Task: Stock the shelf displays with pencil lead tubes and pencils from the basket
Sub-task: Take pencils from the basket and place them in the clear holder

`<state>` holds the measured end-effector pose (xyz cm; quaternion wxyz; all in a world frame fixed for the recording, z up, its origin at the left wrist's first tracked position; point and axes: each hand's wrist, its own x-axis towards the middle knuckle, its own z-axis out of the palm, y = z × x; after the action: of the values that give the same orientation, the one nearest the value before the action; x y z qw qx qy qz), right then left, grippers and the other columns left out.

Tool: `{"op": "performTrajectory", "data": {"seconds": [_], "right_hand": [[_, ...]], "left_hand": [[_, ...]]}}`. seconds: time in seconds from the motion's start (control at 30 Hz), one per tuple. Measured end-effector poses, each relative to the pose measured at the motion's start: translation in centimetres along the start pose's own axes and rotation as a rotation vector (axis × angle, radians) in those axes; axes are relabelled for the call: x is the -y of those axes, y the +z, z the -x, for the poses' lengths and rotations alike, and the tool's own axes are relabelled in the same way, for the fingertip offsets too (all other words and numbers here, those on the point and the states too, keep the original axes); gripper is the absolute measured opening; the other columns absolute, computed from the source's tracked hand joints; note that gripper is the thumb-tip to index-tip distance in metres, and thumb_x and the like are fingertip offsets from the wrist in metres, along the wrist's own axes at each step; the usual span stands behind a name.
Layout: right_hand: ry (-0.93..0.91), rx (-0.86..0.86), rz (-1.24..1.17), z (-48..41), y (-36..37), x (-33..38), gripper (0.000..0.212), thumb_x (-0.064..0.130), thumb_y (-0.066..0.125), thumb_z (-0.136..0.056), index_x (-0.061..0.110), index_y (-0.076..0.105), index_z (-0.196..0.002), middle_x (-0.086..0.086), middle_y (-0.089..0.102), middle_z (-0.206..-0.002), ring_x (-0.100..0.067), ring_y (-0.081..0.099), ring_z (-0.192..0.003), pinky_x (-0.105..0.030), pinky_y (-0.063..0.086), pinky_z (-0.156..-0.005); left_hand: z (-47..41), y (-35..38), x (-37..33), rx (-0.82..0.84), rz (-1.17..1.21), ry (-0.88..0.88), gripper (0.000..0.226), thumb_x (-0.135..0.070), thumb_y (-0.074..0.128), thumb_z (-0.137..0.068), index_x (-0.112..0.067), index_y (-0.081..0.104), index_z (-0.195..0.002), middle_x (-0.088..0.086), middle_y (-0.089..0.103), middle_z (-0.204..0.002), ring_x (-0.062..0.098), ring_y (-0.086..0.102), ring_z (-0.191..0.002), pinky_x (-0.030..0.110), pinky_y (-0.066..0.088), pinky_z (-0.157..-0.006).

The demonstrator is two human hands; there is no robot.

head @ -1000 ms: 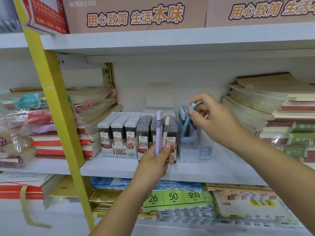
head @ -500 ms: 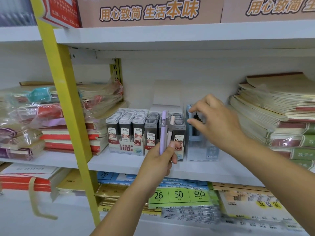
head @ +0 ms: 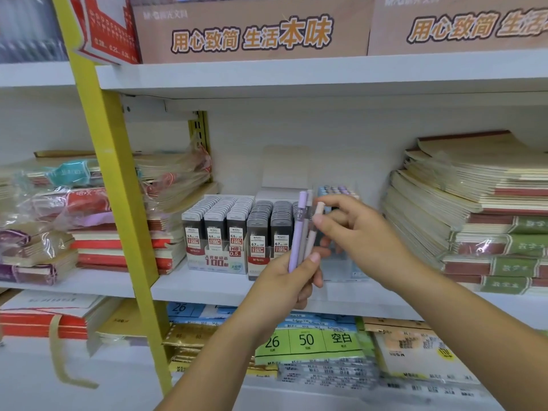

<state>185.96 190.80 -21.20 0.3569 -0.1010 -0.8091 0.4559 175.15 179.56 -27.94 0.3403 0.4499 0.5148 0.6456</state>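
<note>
Left hand (head: 284,286) is wrapped round a small bunch of pencils (head: 299,232), upright, right in front of the lead tube display (head: 231,232). The purple one carries a band reading "HB 0.7". Right hand (head: 361,232) pinches the top of the pink pencil (head: 310,244) in that bunch. On the display itself: tubes marked "0.5" and "0.7", and a front card with "HB 0.5" and a big "100". Just right of the display, partly hidden by the right hand, a clear pencil holder (head: 350,268) shows blue and purple caps. Above the display, brown cartons (head: 252,31) read "用心致简 生活本味". Below it, a green label (head: 305,341) says "26", "50", "空白". Right of the display, stacked notebooks (head: 474,203); left of it, plastic-wrapped books (head: 74,209) behind a yellow post (head: 118,188). White shelf (head: 207,286) underneath it all.
</note>
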Motion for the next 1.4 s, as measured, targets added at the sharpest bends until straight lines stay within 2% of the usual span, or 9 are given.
{"op": "performTrajectory", "data": {"seconds": [0.1, 0.23, 0.33, 0.57, 0.67, 0.73, 1.13, 1.3, 1.4], "right_hand": [[0.012, -0.061, -0.098, 0.1, -0.7, 0.3, 0.009, 0.012, 0.06, -0.094, 0.018, 0.062, -0.1, -0.003, 0.073, -0.075, -0.012, 0.065, -0.064, -0.018, 0.048, -0.052], [-0.158, -0.359, -0.082, -0.2, -4.4, 0.9, 0.009, 0.018, 0.052, -0.098, 0.027, 0.056, -0.098, -0.002, 0.073, -0.082, -0.014, 0.066, -0.065, -0.019, 0.049, -0.051], [-0.246, -0.45, 0.062, -0.8, -7.1, 1.0, 0.013, 0.022, 0.05, -0.099, 0.034, 0.052, -0.096, -0.004, 0.07, -0.081, -0.012, 0.065, -0.065, -0.017, 0.047, -0.054], [-0.135, -0.23, 0.542, -1.3, -7.4, -1.1, 0.004, 0.03, 0.051, -0.098, 0.032, 0.05, -0.102, 0.012, 0.071, -0.088, -0.003, 0.065, -0.08, -0.02, 0.048, -0.069], [-0.103, -0.143, 0.573, -0.7, -6.7, -1.7, 0.006, 0.033, 0.055, -0.096, 0.031, 0.053, -0.101, 0.01, 0.072, -0.089, -0.01, 0.067, -0.083, -0.039, 0.056, -0.076], [-0.094, -0.112, 0.562, -0.5, -6.5, -2.0, 0.006, 0.032, 0.057, -0.095, 0.031, 0.053, -0.1, 0.01, 0.071, -0.088, -0.009, 0.067, -0.081, -0.045, 0.056, -0.077], [-0.075, -0.112, 0.583, -1.3, -6.5, -2.5, 0.007, 0.032, 0.06, -0.094, 0.028, 0.056, -0.099, 0.01, 0.07, -0.087, -0.008, 0.067, -0.083, -0.042, 0.057, -0.08], [-0.116, -0.156, 0.647, -1.7, -6.6, -2.7, 0.02, 0.032, 0.063, -0.092, 0.035, 0.044, -0.098, 0.009, 0.068, -0.076, -0.007, 0.065, -0.074, -0.027, 0.051, -0.064], [-0.162, -0.212, 0.717, -2.1, -6.6, -3.1, 0.024, 0.033, 0.066, -0.089, 0.036, 0.044, -0.098, 0.01, 0.066, -0.072, -0.004, 0.062, -0.068, -0.026, 0.047, -0.058]], "left_hand": [[0.1, 0.3, 0.1, 0.006, -0.014, -0.003, 0.025, -0.03, 0.05, -0.104, -0.02, 0.066, -0.12, -0.007, 0.06, -0.071, 0.007, 0.038, -0.052, 0.018, 0.034, -0.048], [0.1, 0.0, 0.3, -0.029, -0.046, -0.037, 0.023, -0.031, 0.048, -0.105, -0.025, 0.066, -0.118, -0.008, 0.058, -0.067, 0.005, 0.039, -0.05, 0.019, 0.034, -0.046], [-0.1, -0.2, 0.6, -0.057, -0.106, -0.063, 0.02, -0.033, 0.048, -0.105, -0.024, 0.064, -0.113, -0.011, 0.044, -0.058, 0.004, 0.035, -0.047, 0.017, 0.032, -0.044], [-0.4, 0.2, 1.2, -0.063, -0.058, -0.057, 0.021, -0.043, 0.052, -0.1, -0.023, 0.05, -0.093, -0.014, 0.038, -0.058, 0.006, 0.03, -0.047, 0.018, 0.028, -0.043], [-0.5, 0.4, 1.4, -0.076, -0.052, -0.056, 0.023, -0.043, 0.05, -0.101, -0.021, 0.054, -0.097, -0.013, 0.037, -0.058, 0.005, 0.03, -0.047, 0.017, 0.028, -0.042], [-0.5, 0.4, 1.5, -0.083, -0.053, -0.058, 0.024, -0.043, 0.049, -0.102, -0.02, 0.057, -0.1, -0.013, 0.037, -0.058, 0.005, 0.03, -0.047, 0.017, 0.028, -0.042], [-0.5, -0.1, 1.8, -0.153, -0.07, -0.055, 0.026, -0.044, 0.048, -0.101, -0.026, 0.066, -0.097, -0.01, 0.038, -0.059, 0.007, 0.029, -0.047, 0.019, 0.027, -0.043], [-0.5, -0.2, 1.9, -0.151, -0.086, -0.049, 0.026, -0.046, 0.048, -0.102, -0.032, 0.067, -0.091, -0.011, 0.04, -0.059, 0.006, 0.031, -0.047, 0.019, 0.028, -0.044], [-0.5, -0.1, 1.7, -0.15, -0.079, -0.047, 0.027, -0.045, 0.047, -0.102, -0.033, 0.068, -0.09, -0.011, 0.039, -0.058, 0.006, 0.03, -0.046, 0.018, 0.028, -0.043]]}}
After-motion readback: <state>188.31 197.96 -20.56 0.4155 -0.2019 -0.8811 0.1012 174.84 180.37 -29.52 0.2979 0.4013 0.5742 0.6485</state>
